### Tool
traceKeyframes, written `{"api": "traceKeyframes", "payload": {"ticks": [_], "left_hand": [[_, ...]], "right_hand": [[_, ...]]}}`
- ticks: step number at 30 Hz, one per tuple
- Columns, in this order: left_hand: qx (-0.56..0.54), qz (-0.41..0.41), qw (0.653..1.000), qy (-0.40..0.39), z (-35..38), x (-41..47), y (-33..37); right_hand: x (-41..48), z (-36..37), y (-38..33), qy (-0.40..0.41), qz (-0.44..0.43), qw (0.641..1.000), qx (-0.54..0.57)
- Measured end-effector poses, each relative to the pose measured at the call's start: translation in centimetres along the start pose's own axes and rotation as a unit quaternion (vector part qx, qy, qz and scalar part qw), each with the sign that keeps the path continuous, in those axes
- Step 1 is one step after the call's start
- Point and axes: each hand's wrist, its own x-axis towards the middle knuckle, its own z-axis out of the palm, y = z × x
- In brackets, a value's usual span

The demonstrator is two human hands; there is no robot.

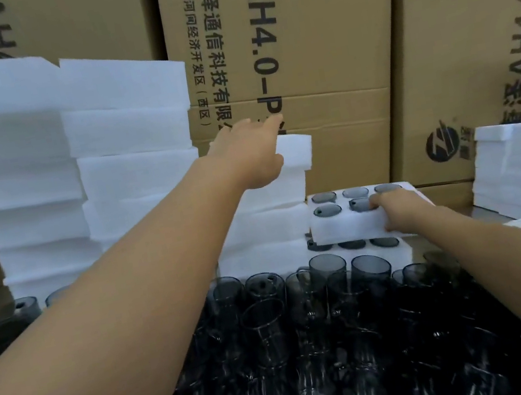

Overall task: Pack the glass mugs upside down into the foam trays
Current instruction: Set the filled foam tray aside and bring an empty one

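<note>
My right grip (401, 211) pinches a filled foam tray (344, 228) set atop a second tray (401, 252), also full. My left grip (245, 158), fingers spread, hovers over the empty trays (270, 220). Below both grips, many loose mugs (265, 332) wait unpacked.

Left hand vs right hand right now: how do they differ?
1. Left hand has its fingers stretched out; right hand curls its fingers over the filled tray, thumb on its front wall.
2. Left hand is raised at the top of the foam stack; right hand sits lower.
3. Left hand holds nothing that shows; right hand grips its tray.
Shared: both bare, both at white foam.
</note>
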Motion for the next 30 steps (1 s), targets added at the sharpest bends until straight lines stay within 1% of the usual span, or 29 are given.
{"api": "traceKeyframes", "payload": {"ticks": [2,4,6,8,11,13,14,16,17,18,19,20,21,22,24,25,27,28,29,30], "left_hand": [[0.031,0.003,0.999,0.013,0.6,0.0,0.0],[0.041,0.011,0.999,0.022,1.2,0.0,0.0],[0.015,0.012,1.0,0.019,1.6,-0.1,-0.1],[-0.009,0.017,0.999,0.025,2.0,-0.2,-0.2],[-0.038,0.01,0.998,0.043,2.2,0.2,-0.4],[-0.012,-0.01,0.999,0.036,2.2,1.0,-0.8],[0.003,-0.024,1.0,0.02,2.2,1.5,-1.1],[0.008,-0.063,0.997,-0.038,2.4,2.2,-1.8],[0.011,-0.077,0.995,-0.064,2.5,2.4,-2.0],[0.02,-0.08,0.994,-0.078,2.6,2.4,-2.1],[0.032,-0.072,0.994,-0.076,2.8,2.3,-2.1],[0.044,-0.056,0.996,-0.063,2.8,2.3,-2.0],[0.048,-0.038,0.997,-0.042,2.7,2.1,-1.8],[0.045,-0.023,0.999,-0.021,2.5,1.9,-1.6],[0.035,0.006,0.999,0.025,1.7,1.2,-1.4],[0.036,0.022,0.998,0.05,1.2,0.8,-1.3],[0.032,0.046,0.994,0.092,-0.2,-0.7,-1.2],[0.023,0.05,0.993,0.109,-0.9,-1.7,-1.2],[0.013,0.053,0.991,0.122,-1.7,-2.8,-1.2],[0.01,0.06,0.99,0.13,-2.6,-4.0,-1.2]], "right_hand": [[0.7,0.1,-0.8,-0.012,-0.003,1.0,0.007],[1.2,0.4,-1.6,-0.023,-0.014,1.0,-0.014],[1.4,1.0,-2.2,-0.033,-0.022,0.998,-0.044],[1.3,1.6,-2.5,-0.05,-0.029,0.997,-0.051],[0.4,1.1,-2.5,-0.111,-0.027,0.992,-0.045],[-0.3,0.4,-2.5,-0.141,-0.002,0.988,-0.07],[-0.7,0.1,-2.5,-0.131,0.005,0.987,-0.094],[-1.5,-0.6,-2.6,-0.071,0.001,0.989,-0.129],[-1.8,-1.0,-2.7,-0.037,-0.008,0.993,-0.116],[-2.1,-1.5,-2.8,-0.009,-0.024,0.997,-0.069],[-2.4,-2.2,-3.1,0.018,-0.046,0.999,0.014],[-2.8,-3.1,-3.6,0.048,-0.073,0.989,0.117],[-3.1,-4.1,-4.3,0.077,-0.101,0.967,0.222],[-3.5,-5.3,-5.2,0.106,-0.126,0.933,0.32],[-4.4,-7.8,-7.5,0.16,-0.157,0.846,0.484],[-4.9,-8.9,-8.5,0.189,-0.166,0.799,0.547],[-5.7,-10.9,-9.9,0.24,-0.145,0.715,0.641],[-6.1,-11.6,-10.1,0.256,-0.13,0.683,0.672],[-6.6,-12.2,-10.0,0.264,-0.118,0.661,0.692],[-7.1,-12.7,-9.9,0.27,-0.112,0.654,0.697]]}}
